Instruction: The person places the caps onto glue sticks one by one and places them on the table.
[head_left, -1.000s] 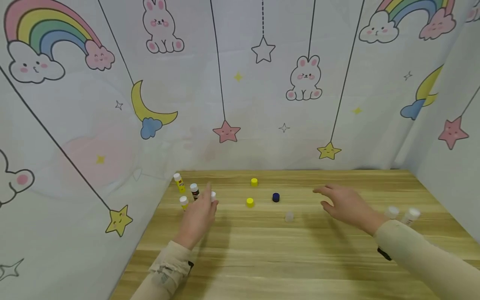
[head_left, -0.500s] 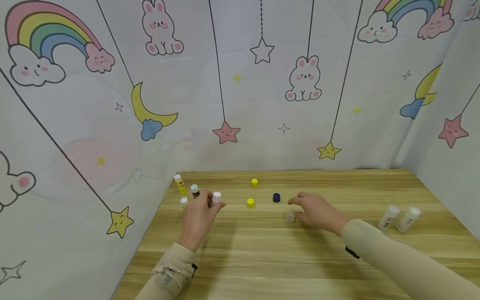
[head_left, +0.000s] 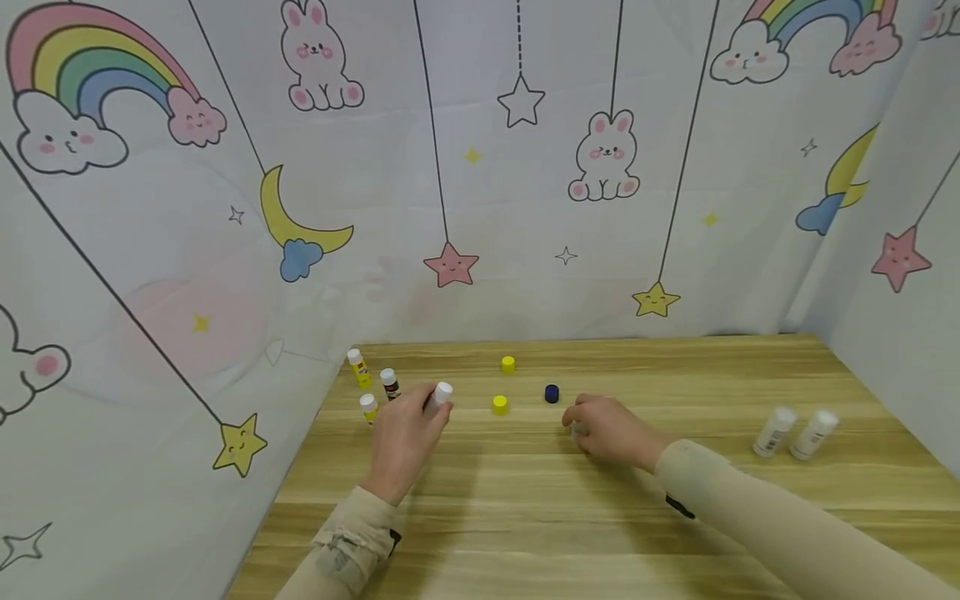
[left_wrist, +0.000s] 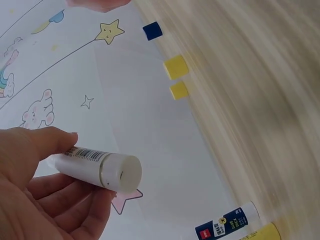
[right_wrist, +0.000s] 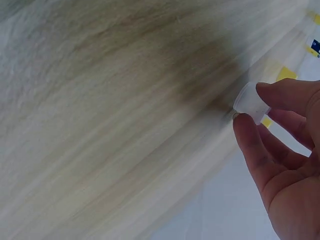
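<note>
In the head view, the left hand (head_left: 407, 429), left of centre in the frame, gripped a white stick (head_left: 442, 392) above the tabletop (head_left: 525, 525), its white end tilted toward the upper right. The left wrist view showed that stick left of centre, held between the thumb and the curled fingers, with a barcode printed near the thumb and the round end facing right. The right hand (head_left: 615, 429), right of centre in the head view, pinched a translucent cap (right_wrist: 251, 104) between thumb and fingertips; whether the cap touched the tabletop could not be told. Just above and left of that hand sat a dark blue cap (head_left: 552, 393), with two yellow caps (head_left: 500, 405) farther left, one above the other. Beyond the left hand, toward the left edge of the tabletop, a yellow stick (head_left: 362, 372) and a dark-labelled stick (head_left: 389, 383) stood with white tops, and a partly hidden stick (head_left: 367, 407) stood below them. Two pale sticks (head_left: 814, 436) stood side by side at the right of the frame. Behind the tabletop, a white backdrop (head_left: 510, 200) carried printed rabbits, stars, moons and rainbows.
</note>
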